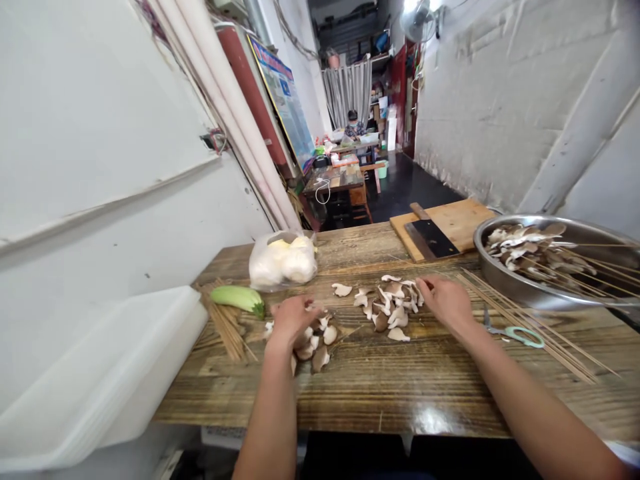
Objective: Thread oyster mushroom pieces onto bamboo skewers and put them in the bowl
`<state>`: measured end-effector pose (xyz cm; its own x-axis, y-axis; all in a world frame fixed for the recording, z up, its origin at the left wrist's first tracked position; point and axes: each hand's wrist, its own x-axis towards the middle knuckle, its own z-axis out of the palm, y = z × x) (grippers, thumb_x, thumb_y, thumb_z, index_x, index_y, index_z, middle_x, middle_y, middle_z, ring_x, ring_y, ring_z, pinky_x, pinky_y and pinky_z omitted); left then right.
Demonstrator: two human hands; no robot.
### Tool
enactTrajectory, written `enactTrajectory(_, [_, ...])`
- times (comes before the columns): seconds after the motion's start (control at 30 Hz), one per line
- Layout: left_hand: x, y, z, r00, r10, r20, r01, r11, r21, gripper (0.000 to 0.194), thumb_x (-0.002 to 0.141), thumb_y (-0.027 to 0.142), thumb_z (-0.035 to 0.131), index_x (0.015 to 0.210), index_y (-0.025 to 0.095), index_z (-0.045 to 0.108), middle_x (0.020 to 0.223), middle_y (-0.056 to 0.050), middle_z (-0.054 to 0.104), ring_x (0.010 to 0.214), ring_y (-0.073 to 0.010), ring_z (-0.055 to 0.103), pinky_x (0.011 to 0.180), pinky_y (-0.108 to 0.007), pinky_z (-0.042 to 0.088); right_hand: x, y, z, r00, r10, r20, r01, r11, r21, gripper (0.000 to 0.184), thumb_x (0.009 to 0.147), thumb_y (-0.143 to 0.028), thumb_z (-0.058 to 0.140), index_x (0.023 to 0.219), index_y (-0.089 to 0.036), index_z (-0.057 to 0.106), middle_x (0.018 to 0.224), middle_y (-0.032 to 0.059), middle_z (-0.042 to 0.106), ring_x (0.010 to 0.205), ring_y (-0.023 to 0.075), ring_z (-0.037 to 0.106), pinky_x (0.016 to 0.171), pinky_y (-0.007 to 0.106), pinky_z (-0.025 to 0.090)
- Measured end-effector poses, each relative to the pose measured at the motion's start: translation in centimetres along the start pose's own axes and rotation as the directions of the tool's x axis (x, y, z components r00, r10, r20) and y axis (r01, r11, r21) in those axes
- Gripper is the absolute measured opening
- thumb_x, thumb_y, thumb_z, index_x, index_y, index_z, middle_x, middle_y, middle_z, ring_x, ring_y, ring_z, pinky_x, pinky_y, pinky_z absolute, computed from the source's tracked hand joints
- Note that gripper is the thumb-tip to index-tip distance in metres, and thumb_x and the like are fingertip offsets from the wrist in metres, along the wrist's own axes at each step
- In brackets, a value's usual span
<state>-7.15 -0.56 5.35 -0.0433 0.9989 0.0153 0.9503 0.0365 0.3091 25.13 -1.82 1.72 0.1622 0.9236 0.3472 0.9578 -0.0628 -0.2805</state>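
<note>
Torn oyster mushroom pieces lie on the wooden table in two loose piles. Over the left pile point(320, 340) is my left hand point(293, 319), its fingers apart and lowered onto the pieces, hiding part of them. At the right edge of the larger pile point(395, 307) is my right hand point(445, 300). Its fingers curve loosely against the outer mushroom pieces, slightly blurred, and no piece shows clearly lifted in them. Scissors with pale green handles point(523, 335) and long bamboo skewers point(555, 343) lie to the right of this hand.
A metal basin point(493, 267) holds mushrooms and skewers at right. Behind are a cutting board point(460, 223) and a cleaver point(435, 240). A bag of white pieces point(283, 260), a green vegetable point(237, 298), more skewers point(225, 330) and a white container point(165, 340) stand left. A person point(354, 125) sits far back.
</note>
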Motion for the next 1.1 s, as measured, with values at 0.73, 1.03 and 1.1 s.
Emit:
enactTrajectory(0.73, [-3.4, 5.4, 4.0, 0.978, 0.199, -0.064, -0.190, 0.713, -0.675, 0.065, 0.065, 0.027, 0.066, 0.124, 0.018, 0.043, 0.079, -0.001, 0.062, 0.067, -0.0147, 0.056, 0.066, -0.027, 0.042, -5.0, -5.9, 1.2, 0.934, -0.352, 0.058, 0.165, 0.572, 0.804, 0.020, 0.084, -0.031, 0.050, 0.085, -0.019, 0.066, 0.070, 0.0031, 0.066, 0.060, 0.0137, 0.058, 0.057, 0.025, 0.044])
enactTrajectory(1.03, [-3.1, 11.5, 5.7, 0.947, 0.318, -0.046, -0.191, 0.442, -0.877, 0.053, 0.063, 0.020, 0.067, 0.114, 0.016, 0.053, 0.092, -0.007, 0.064, 0.078, -0.0145, 0.062, 0.074, -0.027, 0.049, -3.3, -5.6, 0.7, 0.953, -0.056, 0.299, -0.282, 0.199, 0.938, 0.023, 0.072, -0.041, 0.058, 0.071, -0.018, 0.059, 0.044, -0.0061, 0.053, 0.035, 0.0085, 0.047, 0.035, 0.019, 0.039])
enactTrajectory(1.1, [-2.8, 11.8, 5.9, 0.960, 0.279, -0.025, -0.149, 0.434, -0.889, 0.036, 0.066, 0.023, 0.065, 0.100, 0.013, 0.060, 0.085, -0.008, 0.066, 0.075, -0.0150, 0.062, 0.071, -0.026, 0.049, -3.1, -5.3, 0.5, 0.968, -0.023, 0.252, -0.242, 0.206, 0.948, 0.022, 0.071, -0.040, 0.059, 0.069, -0.018, 0.058, 0.047, -0.0052, 0.054, 0.038, 0.0096, 0.049, 0.037, 0.020, 0.041])
